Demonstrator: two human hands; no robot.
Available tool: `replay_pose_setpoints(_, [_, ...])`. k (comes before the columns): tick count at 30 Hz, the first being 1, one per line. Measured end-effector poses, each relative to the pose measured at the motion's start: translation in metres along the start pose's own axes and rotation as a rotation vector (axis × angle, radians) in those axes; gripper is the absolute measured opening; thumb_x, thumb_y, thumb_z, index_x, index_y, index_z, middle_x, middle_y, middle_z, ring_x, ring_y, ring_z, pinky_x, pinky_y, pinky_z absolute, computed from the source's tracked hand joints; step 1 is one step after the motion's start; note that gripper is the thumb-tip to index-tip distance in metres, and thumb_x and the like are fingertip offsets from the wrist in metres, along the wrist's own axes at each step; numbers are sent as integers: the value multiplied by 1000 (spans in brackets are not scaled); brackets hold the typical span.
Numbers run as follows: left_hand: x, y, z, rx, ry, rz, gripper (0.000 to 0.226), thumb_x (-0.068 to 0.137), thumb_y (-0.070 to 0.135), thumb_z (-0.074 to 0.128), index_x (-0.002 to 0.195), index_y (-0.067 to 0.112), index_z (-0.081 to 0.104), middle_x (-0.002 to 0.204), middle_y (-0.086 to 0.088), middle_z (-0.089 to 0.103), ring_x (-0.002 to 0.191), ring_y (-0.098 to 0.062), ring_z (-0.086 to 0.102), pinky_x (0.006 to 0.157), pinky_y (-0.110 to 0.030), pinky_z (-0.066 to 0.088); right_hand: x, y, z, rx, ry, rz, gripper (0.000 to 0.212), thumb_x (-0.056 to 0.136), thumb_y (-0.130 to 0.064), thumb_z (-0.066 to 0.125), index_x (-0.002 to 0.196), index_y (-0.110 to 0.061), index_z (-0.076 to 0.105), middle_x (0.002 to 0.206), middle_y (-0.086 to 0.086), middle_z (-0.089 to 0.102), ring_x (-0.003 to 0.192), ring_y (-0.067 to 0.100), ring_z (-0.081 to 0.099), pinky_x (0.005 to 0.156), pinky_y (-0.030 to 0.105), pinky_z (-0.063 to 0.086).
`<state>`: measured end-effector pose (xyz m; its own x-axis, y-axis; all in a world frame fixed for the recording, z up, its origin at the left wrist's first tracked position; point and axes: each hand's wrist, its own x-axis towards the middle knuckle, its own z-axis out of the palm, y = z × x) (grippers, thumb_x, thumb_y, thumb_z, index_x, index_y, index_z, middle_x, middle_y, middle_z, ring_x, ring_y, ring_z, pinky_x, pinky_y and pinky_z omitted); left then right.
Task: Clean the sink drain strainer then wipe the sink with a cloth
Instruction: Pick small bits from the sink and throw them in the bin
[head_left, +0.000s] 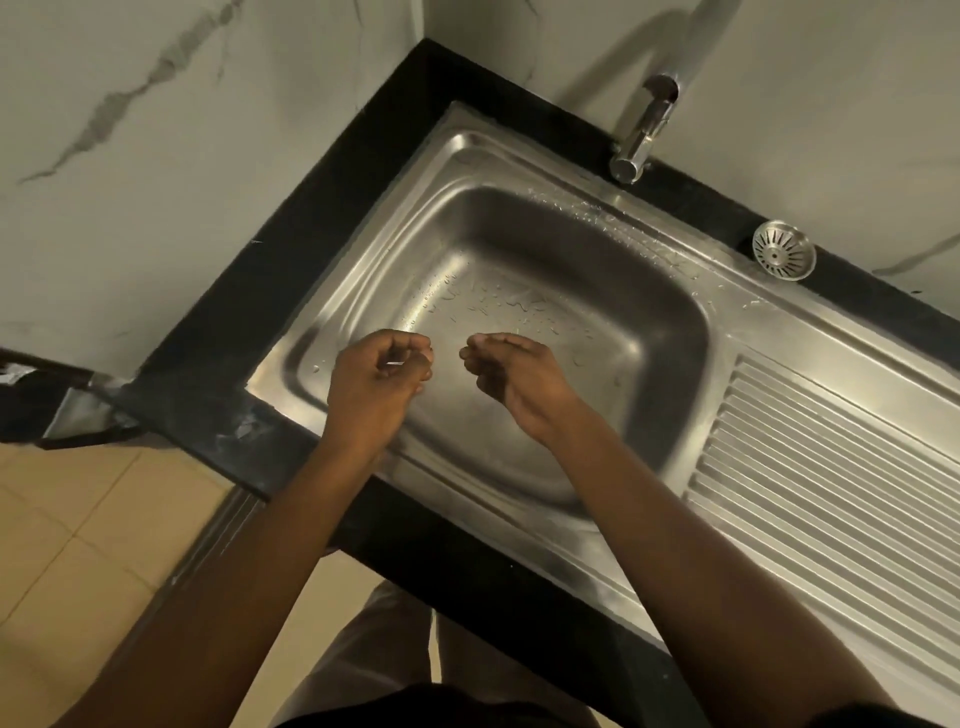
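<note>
A rectangular stainless steel sink (571, 223) is set in a black stone countertop (291, 260), its ribbed steel drainboard (831, 467) running off toward 4 o'clock from the basin. The round perforated steel drain strainer (783, 250) is out of the basin: it sits at about 2 o'clock from it, on the back edge where the steel rim meets the black stone, just below the white marble-veined wall (156, 156). A chrome tap (644, 130) stands at about 1 o'clock. Water droplets (498, 306) dot the basin floor and the rim near the tap. Both bare hands hang above the basin at around 7 o'clock, close together but apart. The left hand (371, 384) has its fingers curled tightly in toward the thumb, with nothing visible between them. The right hand (519, 384) has its fingers side by side and loosely bent, holding nothing. Beige floor tiles (78, 545) show at 8 o'clock.
</note>
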<state>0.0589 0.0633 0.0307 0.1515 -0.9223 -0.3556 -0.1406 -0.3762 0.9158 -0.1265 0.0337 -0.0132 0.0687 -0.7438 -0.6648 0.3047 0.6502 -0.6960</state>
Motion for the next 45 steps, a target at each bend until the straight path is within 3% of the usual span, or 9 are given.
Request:
replay_pose_setpoints(5, [-29, 4, -46, -69, 138, 8, 13, 98, 11, 73, 108, 15, 79, 107, -5, 80, 96, -23, 79, 91, -41, 65, -49, -19, 46, 44, -221, -64, 14, 96, -6, 70, 108, 0, 74, 105, 20, 77, 90, 21, 75, 76, 26, 60])
replay_pose_setpoints(11, [-65, -19, -119, -72, 329, 13, 11, 98, 16, 74, 106, 21, 79, 97, 0, 81, 86, -18, 80, 82, -32, 66, -97, 3, 129, -298, -325, -130, 23, 91, 1, 75, 114, 1, 73, 96, 22, 77, 85, 22, 74, 82, 29, 61])
replay_pose_setpoints(16, [-96, -62, -192, -80, 493, -73, 11, 98, 13, 71, 101, 21, 78, 88, 0, 81, 73, -14, 78, 67, -22, 62, -112, 57, 193, -643, -386, -182, 18, 90, -6, 78, 106, -13, 80, 93, 4, 81, 87, 13, 78, 76, 18, 61])
replay_pose_setpoints(20, [-119, -103, -236, -74, 531, -180, 11, 98, 10, 70, 102, 18, 78, 86, 1, 79, 68, -9, 76, 61, -14, 57, -101, 122, 231, -912, -379, -247, 16, 88, -12, 79, 97, -26, 80, 94, -11, 79, 90, 1, 74, 87, 21, 61])
replay_pose_setpoints(26, [-142, -140, -268, -90, 465, -325, 13, 101, 9, 66, 110, 10, 75, 102, -13, 78, 94, -31, 76, 85, -46, 65, -70, 206, 256, -1327, -289, -299, 25, 94, -15, 68, 114, -27, 77, 115, -5, 76, 106, 14, 71, 84, 20, 57])
replay_pose_setpoints(29, [-146, -145, -276, -99, 437, -325, 12, 101, 9, 67, 109, 10, 75, 105, -12, 77, 102, -32, 74, 84, -40, 63, -64, 220, 263, -1360, -255, -249, 28, 98, -12, 63, 120, -22, 76, 121, 3, 75, 110, 21, 71, 95, 32, 59])
replay_pose_setpoints(35, [-137, -133, -278, -59, 370, -242, 15, 99, 13, 68, 111, 14, 77, 109, -6, 78, 105, -27, 74, 92, -46, 64, -81, 194, 263, -1253, -203, -331, 24, 100, -20, 63, 119, -29, 74, 115, -7, 75, 104, 10, 70, 91, 28, 58])
replay_pose_setpoints(41, [-109, -86, -250, 6, 259, -85, 11, 97, 18, 72, 103, 23, 79, 96, 0, 81, 89, -21, 78, 90, -53, 64, -122, 128, 234, -953, -101, -500, 19, 97, -18, 67, 111, -26, 77, 98, -22, 73, 94, -13, 67, 78, -1, 47])
replay_pose_setpoints(45, [-91, -43, -210, 6, 112, 49, 14, 97, 21, 72, 106, 31, 78, 96, 3, 81, 90, -16, 78, 90, -47, 65, -143, 80, 190, -747, 55, -562, 16, 95, -18, 72, 104, -29, 80, 96, -19, 78, 94, -5, 72, 86, 15, 57])
